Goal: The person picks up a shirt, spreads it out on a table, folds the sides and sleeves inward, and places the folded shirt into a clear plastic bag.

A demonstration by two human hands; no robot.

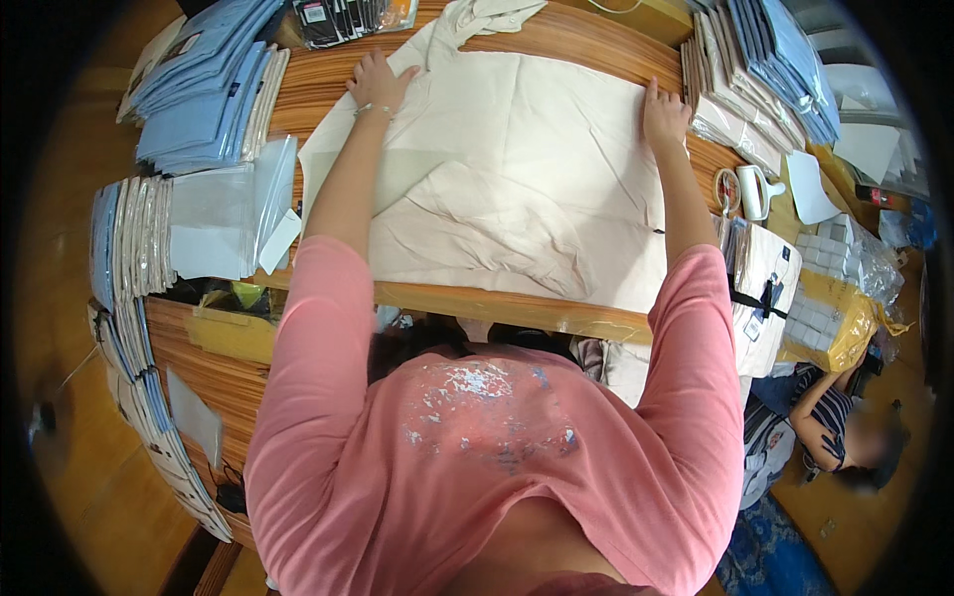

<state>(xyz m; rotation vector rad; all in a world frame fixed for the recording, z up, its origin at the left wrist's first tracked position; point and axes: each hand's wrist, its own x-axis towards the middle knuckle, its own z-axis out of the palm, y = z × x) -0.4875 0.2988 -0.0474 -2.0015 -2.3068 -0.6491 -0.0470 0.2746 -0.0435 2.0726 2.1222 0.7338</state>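
Observation:
A cream long-sleeved shirt [556, 129] lies spread over the wooden table in front of me. One sleeve is folded across its body, making a wrinkled layer near the front edge. The other sleeve [452, 35] stretches off beyond the far left corner, its cuff at the top of the view. My left hand [383, 81] rests on that far left corner with fingers spread. At the far right corner, my right hand [666, 116] lies on the shirt's edge, fingers stretched out. Neither hand appears to lift the cloth.
Stacks of bagged blue and cream shirts [204, 109] stand at the left, with another stack [745, 84] far right. Clear plastic bags [214, 214] lie left. Scissors [726, 189] and a white-handled roller [757, 192] sit right. Another person [830, 422] is at the lower right.

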